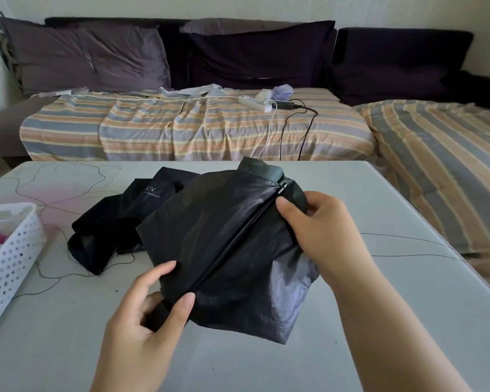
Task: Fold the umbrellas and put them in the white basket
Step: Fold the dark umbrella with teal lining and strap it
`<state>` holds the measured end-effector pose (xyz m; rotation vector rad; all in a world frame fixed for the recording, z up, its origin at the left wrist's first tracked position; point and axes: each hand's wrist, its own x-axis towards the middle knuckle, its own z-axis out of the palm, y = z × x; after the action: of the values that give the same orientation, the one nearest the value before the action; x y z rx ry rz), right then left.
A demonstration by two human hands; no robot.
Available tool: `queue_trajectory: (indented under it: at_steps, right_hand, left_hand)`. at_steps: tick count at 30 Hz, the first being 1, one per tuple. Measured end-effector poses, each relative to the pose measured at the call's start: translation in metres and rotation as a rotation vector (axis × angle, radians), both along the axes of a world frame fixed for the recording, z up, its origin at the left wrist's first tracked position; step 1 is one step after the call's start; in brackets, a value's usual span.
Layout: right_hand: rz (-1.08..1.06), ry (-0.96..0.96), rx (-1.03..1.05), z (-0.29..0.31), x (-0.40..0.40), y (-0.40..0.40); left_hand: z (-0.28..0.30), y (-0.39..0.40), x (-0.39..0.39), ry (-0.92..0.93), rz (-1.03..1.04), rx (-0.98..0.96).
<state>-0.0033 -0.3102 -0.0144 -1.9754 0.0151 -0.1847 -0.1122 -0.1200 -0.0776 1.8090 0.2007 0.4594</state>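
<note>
A black umbrella [210, 236] with loose, glossy fabric is held above the grey table [266, 363], one rib running diagonally across it. My left hand [142, 315] grips its near lower end, thumb and fingers curled round the fabric. My right hand [317, 222] pinches the far upper end near the metal rib tip. A second dark umbrella [116, 219], printed with white "UV" lettering, lies crumpled on the table behind and to the left. The white perforated basket [9, 256] stands at the table's left edge with pink and white items inside.
A thin dark thread [54, 275] trails over the table top. Beyond the table is a sofa with a striped cover [181, 128], dark cushions, a white power strip [255, 104] and cables.
</note>
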Motion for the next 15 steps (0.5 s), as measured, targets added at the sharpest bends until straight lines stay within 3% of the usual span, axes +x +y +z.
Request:
queue_trajectory:
  at_steps: [4,7,9,11,13,15]
  right_hand:
    - [-0.022,0.059,0.432,0.001,0.000,-0.002]
    - [-0.057,0.087,0.282,-0.002,0.003,-0.005]
    - [-0.138,-0.035,0.102,0.000,0.003,-0.007]
    - [-0.185,-0.148,0.132,0.003,0.003,-0.008]
    - [-0.135,-0.081,0.302,0.003,0.005,-0.008]
    - [0.004,0.120,0.218,0.000,0.007,-0.010]
  left_hand:
    - [0.001,0.003,0.002,-0.025,0.047,0.039]
    - [0.003,0.003,0.003,-0.028,0.053,0.056]
    - [0.003,0.002,0.004,-0.018,0.052,0.053]
    - [0.002,0.000,0.004,-0.006,0.044,0.051]
    - [0.001,-0.001,0.006,0.004,0.043,0.041]
    - [0.001,-0.002,0.006,0.005,0.044,0.028]
